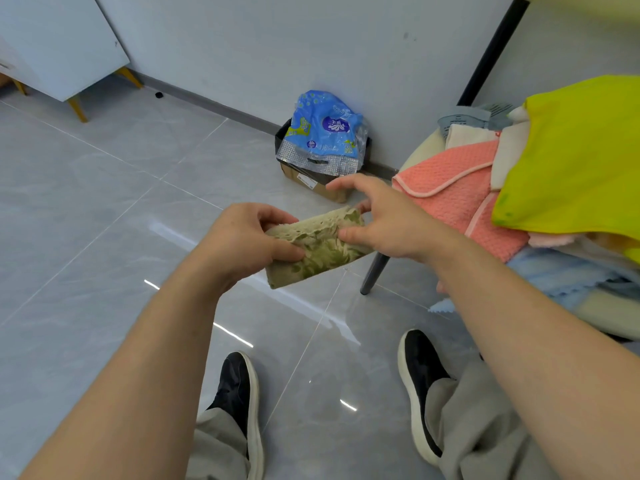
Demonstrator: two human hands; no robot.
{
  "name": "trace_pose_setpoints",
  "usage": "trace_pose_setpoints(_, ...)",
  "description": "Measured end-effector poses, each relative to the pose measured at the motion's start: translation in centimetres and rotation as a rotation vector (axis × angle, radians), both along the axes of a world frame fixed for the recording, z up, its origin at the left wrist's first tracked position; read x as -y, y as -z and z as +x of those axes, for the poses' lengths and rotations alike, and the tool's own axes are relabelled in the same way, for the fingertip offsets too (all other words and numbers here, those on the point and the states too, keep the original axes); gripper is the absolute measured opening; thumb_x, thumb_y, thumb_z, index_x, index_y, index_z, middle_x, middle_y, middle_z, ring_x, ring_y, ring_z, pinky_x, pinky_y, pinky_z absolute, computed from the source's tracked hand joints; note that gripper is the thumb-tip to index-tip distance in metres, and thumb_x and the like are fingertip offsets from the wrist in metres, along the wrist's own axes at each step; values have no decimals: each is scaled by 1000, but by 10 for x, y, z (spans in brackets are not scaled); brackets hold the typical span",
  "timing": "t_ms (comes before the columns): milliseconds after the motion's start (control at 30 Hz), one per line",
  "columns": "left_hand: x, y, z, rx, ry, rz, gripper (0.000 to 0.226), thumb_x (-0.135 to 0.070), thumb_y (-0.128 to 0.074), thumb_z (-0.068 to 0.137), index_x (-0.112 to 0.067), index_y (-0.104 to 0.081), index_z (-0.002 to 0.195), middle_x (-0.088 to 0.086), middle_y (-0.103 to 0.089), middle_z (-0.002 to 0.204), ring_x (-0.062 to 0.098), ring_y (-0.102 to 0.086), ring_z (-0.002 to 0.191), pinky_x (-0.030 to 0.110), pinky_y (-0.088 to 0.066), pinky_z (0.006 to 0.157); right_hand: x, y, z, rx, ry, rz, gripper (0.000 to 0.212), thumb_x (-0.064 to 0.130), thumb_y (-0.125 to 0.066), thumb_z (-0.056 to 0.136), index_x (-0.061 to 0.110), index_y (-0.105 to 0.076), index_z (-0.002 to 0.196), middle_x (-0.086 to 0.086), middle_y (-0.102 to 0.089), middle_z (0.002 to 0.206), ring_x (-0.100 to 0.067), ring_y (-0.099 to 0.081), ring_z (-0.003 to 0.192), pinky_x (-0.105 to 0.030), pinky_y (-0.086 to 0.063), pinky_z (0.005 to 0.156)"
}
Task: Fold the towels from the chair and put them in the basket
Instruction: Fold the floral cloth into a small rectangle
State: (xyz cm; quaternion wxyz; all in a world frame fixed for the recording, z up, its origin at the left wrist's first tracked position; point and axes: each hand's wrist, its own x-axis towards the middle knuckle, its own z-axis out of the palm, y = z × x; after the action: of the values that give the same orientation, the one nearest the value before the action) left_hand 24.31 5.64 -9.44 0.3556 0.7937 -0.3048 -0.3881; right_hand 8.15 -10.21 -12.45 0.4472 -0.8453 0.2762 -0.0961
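Observation:
A small olive-green patterned towel (317,249), folded into a compact bundle, is held in the air over the floor between both hands. My left hand (247,237) grips its left end with thumb on top. My right hand (384,220) pinches its right end, the index finger stretched out. To the right, a chair (420,154) carries a heap of towels: a coral waffle one (460,192), a bright yellow one (575,157), a light blue one (568,271) and pale ones beneath. No basket is in view.
A cardboard box with a blue plastic pack (323,136) stands against the wall behind the towel. A black table leg (491,53) rises at the upper right, a white cabinet (59,46) at the upper left. My two black shoes (239,393) stand on the grey tiles.

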Motion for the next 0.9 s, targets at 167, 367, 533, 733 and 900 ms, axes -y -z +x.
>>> trace_pose_setpoints(167,-1,1,0,162,138,70,37,-11,-90,65,-26,-76,96,-7,-74,81,8,-70,76,21,-51,62,-3,-2,-1,-138,-91,89,79,5,-78,73,42,-50,136,0,-61,122,-17,-67,94,-39,-59,85)
trace_pose_setpoints(367,-3,2,4,384,362,189,26,-27,-91,66,-26,-73,85,-7,-70,77,11,-64,70,26,-49,60,-4,-4,0,-329,-175,-92,48,14,-81,72,36,-68,113,12,-67,91,-4,-62,76,-23,-50,71)
trace_pose_setpoints(533,-6,-1,10,464,351,225,21,-22,-87,73,-24,-68,84,-7,-64,76,8,-57,64,26,-41,55,-2,-9,-6,-393,-179,-180,21,23,-83,76,32,-63,75,13,-60,72,-2,-54,66,-27,-40,62)
trace_pose_setpoints(733,-10,-2,5,102,201,190,18,-7,-70,90,-9,-53,98,12,-73,84,23,-75,63,28,-48,48,-4,-8,-13,-356,-86,-83,18,23,-81,80,15,-66,84,4,-67,73,-13,-65,60,-27,-46,56)
trace_pose_setpoints(900,4,13,8,-217,-48,85,22,12,-59,92,-4,-48,102,30,-69,97,37,-75,77,41,-64,67,-10,20,-2,-218,121,373,18,-2,-69,89,3,-53,95,-19,-70,84,-31,-75,68,-30,-54,46)
